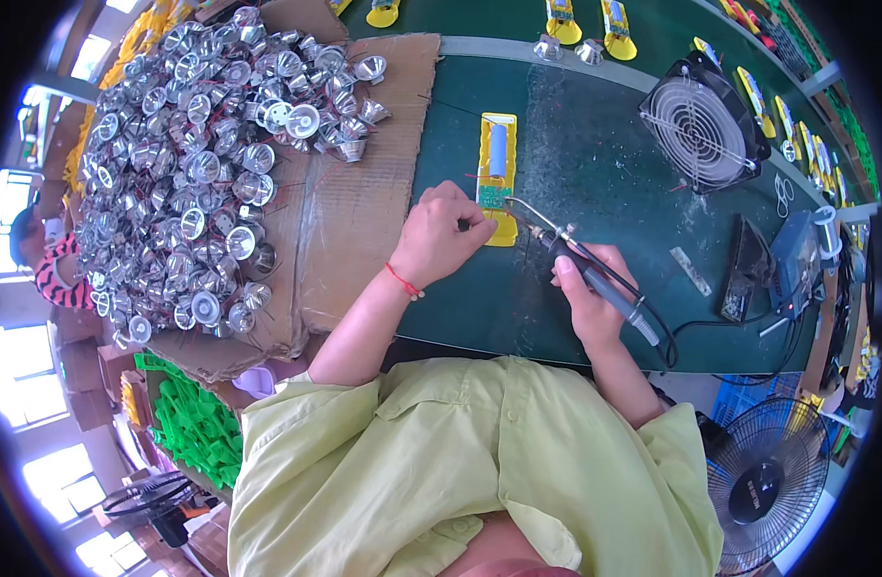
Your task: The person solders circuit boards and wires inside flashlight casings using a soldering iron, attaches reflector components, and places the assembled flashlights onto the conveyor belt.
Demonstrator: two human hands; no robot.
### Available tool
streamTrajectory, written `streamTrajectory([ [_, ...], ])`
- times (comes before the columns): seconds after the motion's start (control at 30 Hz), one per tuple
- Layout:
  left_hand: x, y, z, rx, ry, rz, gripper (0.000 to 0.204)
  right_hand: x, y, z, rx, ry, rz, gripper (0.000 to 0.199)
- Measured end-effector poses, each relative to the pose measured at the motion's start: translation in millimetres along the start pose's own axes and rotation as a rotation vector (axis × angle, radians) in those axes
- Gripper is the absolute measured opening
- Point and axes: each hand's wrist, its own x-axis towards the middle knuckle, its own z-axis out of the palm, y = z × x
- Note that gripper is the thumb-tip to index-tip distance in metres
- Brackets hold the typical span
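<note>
your pale green shirt (479, 462) filled the lower middle of the view, nearest the camera, with both forearms reaching up from it onto the green bench (595, 154). your right hand (590, 293) was closed around the dark handle of a soldering iron (580, 264), gripped like a pen, its bent metal tip pointing left to the small green circuit board (494, 197). that board sat in a yellow housing (498, 178) lying lengthwise near the middle of the bench, with a grey cylindrical battery (498, 149) in its upper part. your left hand (441, 236), a red band at the wrist, rested just left of the housing with its fingers curled and pinched at the board's edge; you could not tell what, if anything, they held there.

from the iron, a black cable (667, 337) looped toward the bench's near edge. further right stood a soldering station (796, 264) at the right edge, and a small black fan (700, 120) stood toward the far right corner. a sheet of cardboard (364, 192) covered the left end of the bench, heaped with silver reflector cups (191, 163). more yellow housings (585, 24) lined the far edge. a floor fan (768, 481) stood below the bench, at lower right.
</note>
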Motion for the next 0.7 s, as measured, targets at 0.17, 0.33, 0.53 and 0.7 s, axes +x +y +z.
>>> streamTrajectory([
  [0.17, 3.2, -1.5, -0.2, 0.019, -0.031, -0.006, 0.017, -0.9, -1.9, 3.9, 0.025, 0.002, 0.053, 0.015],
  [0.33, 4.4, -1.6, 1.0, 0.007, -0.042, -0.018, 0.018, -3.7, 0.7, 3.4, 0.039, 0.006, 0.067, 0.014],
  [0.53, 5.0, -4.1, 2.3, 0.005, -0.051, -0.025, 0.019, -7.2, -5.4, 0.8, 0.098, 0.022, 0.129, 0.019],
  [0.7, 5.9, -3.5, 0.7, 0.007, -0.069, -0.062, 0.019, -5.6, -10.9, -6.7, 0.184, 0.066, 0.151, 0.02],
])
